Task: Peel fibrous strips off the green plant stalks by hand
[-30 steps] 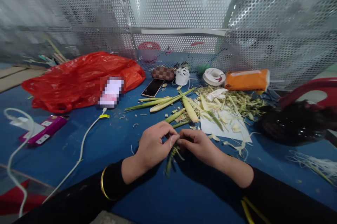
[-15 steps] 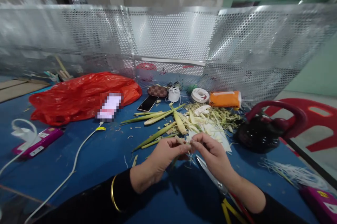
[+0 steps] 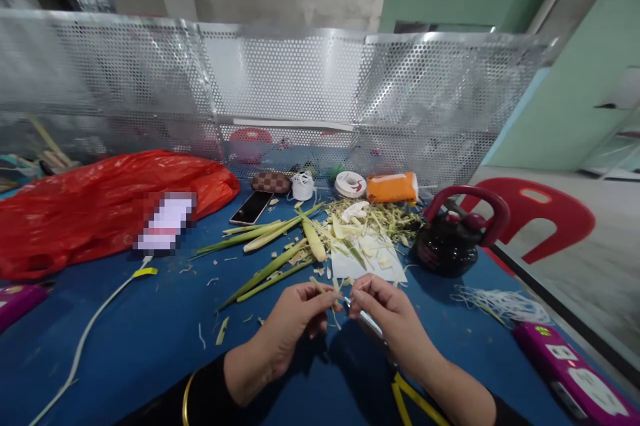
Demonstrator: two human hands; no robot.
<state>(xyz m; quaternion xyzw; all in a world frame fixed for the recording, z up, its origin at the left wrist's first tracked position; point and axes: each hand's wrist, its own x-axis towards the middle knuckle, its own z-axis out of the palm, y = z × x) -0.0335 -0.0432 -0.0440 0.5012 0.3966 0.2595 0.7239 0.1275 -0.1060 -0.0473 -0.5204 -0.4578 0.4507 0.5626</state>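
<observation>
My left hand [image 3: 300,319] pinches a small pale green piece of plant stalk [image 3: 336,289] between thumb and fingers. Close to its right, my right hand [image 3: 390,313] has thumb and forefinger pressed together; anything in that pinch is too small to make out. Under the right hand lie scissors [image 3: 369,323] with silver blades and yellow handles, partly covered. Beyond both hands, a white sheet [image 3: 345,267] bears plant scraps. Peeled pale shoots [image 3: 314,241] and long green stalks [image 3: 265,274] lie left of the sheet.
A black kettle [image 3: 447,246] stands at right, near tangled white string [image 3: 505,303] and a purple power strip [image 3: 570,369]. Along the back are an orange packet [image 3: 393,188], a white tape roll [image 3: 350,184] and a phone [image 3: 251,208]. A red plastic bag [image 3: 100,203] spreads at left.
My hands, close together before, are now slightly apart, with a small gap between their fingertips. The view has turned right, so the table things appear farther left.
</observation>
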